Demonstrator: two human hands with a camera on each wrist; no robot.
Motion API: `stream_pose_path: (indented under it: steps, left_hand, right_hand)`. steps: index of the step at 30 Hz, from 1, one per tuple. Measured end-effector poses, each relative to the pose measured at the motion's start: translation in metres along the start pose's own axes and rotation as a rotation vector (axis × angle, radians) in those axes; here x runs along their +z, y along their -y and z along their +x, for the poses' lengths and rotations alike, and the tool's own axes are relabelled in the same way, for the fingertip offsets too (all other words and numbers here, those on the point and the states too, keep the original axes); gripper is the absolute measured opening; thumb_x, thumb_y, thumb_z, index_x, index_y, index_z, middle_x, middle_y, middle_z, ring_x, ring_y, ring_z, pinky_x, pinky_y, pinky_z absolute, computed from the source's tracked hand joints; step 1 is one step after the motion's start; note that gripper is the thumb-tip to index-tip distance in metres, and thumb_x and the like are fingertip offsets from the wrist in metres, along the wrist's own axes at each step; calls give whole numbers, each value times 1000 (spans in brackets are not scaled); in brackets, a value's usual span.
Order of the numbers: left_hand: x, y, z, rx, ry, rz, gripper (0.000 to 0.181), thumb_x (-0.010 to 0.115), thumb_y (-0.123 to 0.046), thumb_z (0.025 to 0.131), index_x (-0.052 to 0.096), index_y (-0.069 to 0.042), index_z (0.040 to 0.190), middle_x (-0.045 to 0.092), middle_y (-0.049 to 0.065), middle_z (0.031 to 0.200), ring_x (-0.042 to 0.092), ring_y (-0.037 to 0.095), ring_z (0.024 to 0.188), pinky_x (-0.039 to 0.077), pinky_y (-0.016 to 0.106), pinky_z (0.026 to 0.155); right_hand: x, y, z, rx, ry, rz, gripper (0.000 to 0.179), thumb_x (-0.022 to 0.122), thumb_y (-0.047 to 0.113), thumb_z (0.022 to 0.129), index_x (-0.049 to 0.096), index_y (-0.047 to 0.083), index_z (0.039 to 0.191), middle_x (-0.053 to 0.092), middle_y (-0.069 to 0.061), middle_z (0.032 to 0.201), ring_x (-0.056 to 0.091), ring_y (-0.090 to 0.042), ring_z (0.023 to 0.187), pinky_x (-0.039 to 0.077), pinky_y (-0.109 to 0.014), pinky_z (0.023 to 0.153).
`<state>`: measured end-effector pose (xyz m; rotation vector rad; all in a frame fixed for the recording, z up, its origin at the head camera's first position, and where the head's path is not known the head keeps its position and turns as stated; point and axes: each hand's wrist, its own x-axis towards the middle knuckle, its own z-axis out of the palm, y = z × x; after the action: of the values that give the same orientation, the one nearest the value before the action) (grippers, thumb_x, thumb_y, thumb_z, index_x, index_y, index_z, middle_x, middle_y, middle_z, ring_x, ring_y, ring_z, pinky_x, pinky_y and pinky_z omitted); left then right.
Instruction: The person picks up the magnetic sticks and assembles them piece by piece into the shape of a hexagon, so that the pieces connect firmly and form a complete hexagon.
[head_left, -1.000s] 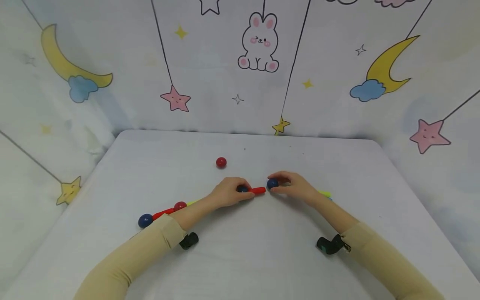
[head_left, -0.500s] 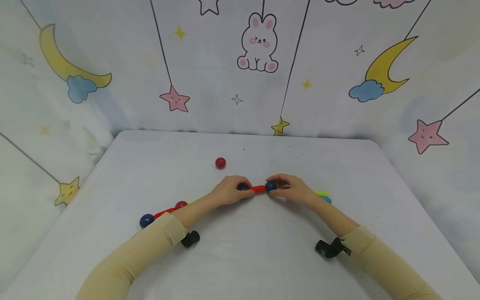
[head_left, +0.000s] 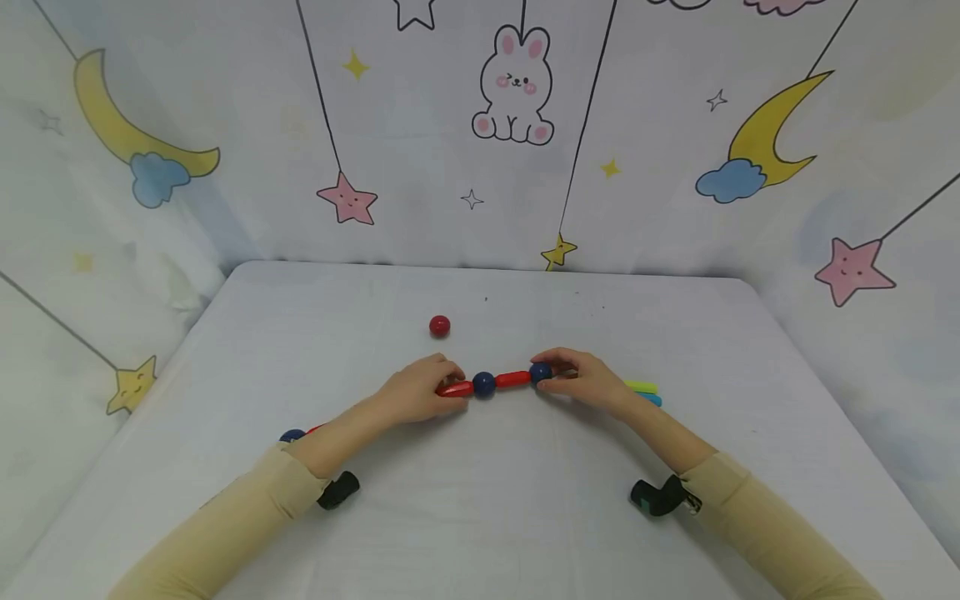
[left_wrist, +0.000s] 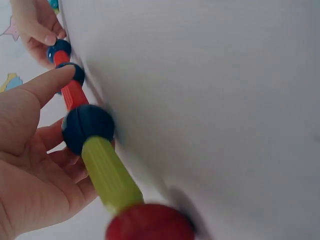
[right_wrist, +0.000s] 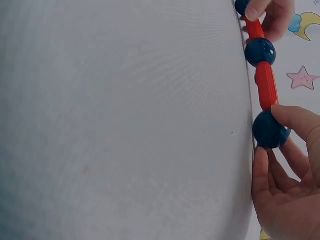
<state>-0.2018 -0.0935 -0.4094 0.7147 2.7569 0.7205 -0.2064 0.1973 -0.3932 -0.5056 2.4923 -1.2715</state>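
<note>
A chain of toy building balls and ridged rods runs across the table. My right hand (head_left: 588, 379) pinches the blue ball (right_wrist: 271, 129) at its right end, thumb on one side and fingers on the other. A red rod (head_left: 513, 379) joins that ball to a middle blue ball (head_left: 484, 384). Further left, my left hand (head_left: 420, 389) has thumb and fingers round another red rod (head_left: 454, 389). Toward the left wrist camera the chain continues with a blue ball (left_wrist: 88, 129), a yellow-green rod (left_wrist: 111, 172) and a red ball (left_wrist: 150, 222). My left forearm hides part of it.
A loose red ball (head_left: 439, 326) lies farther back on the white table (head_left: 495, 500). Yellow-green (head_left: 642, 387) and blue (head_left: 649, 399) rods lie beside my right forearm. At the left, another blue ball (head_left: 292, 436) shows behind my left forearm. A patterned cloth hangs behind the table.
My right hand has brought its blue ball left against the red rod's end. My left hand has let go of the middle blue ball and moved left to the neighbouring red rod.
</note>
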Motion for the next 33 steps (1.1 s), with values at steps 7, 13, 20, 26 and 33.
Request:
stream_pose_path:
  steps: [7,13,20,26,33]
  left_hand:
    - [-14,21,-31,3,6,42,36,75,-25,86,65,-12,119,60,3,109,57,20,97,49,38,83]
    - [-24,40,-60,-12,-14,27,36,75,-22,86,65,-9,118,61,3,106,56,18,89,48,34,75]
    - [-43,54,-101,-105,-13,8,34,75,-27,86,67,-8,113,62,1,99,56,16,85,48,33,69]
    - [-55,61,-127,-209,2,31,27,75,-30,84,70,-10,102,63,-4,87,55,14,76,47,33,63]
    - [-47,61,-129,-229,-44,-21,22,73,-34,87,72,-14,97,62,-7,78,54,11,69,45,31,59]
  right_hand:
    - [-1,-3,1,-8,2,-1,41,67,12,92,58,1,130,60,-14,123,55,-30,110,44,-47,99]
    - [-1,-6,3,-23,8,-2,41,67,12,92,58,1,130,60,-14,124,55,-29,109,44,-46,99]
    - [3,-35,15,-14,-6,-11,42,68,15,92,58,5,131,59,-12,125,54,-28,110,43,-47,99]
    - [2,-42,18,-13,-4,-15,42,71,24,91,60,14,130,61,-6,122,55,-23,109,44,-44,99]
    - [1,-42,18,-1,-32,-45,40,72,27,89,62,17,127,63,-2,116,57,-21,106,47,-41,94]
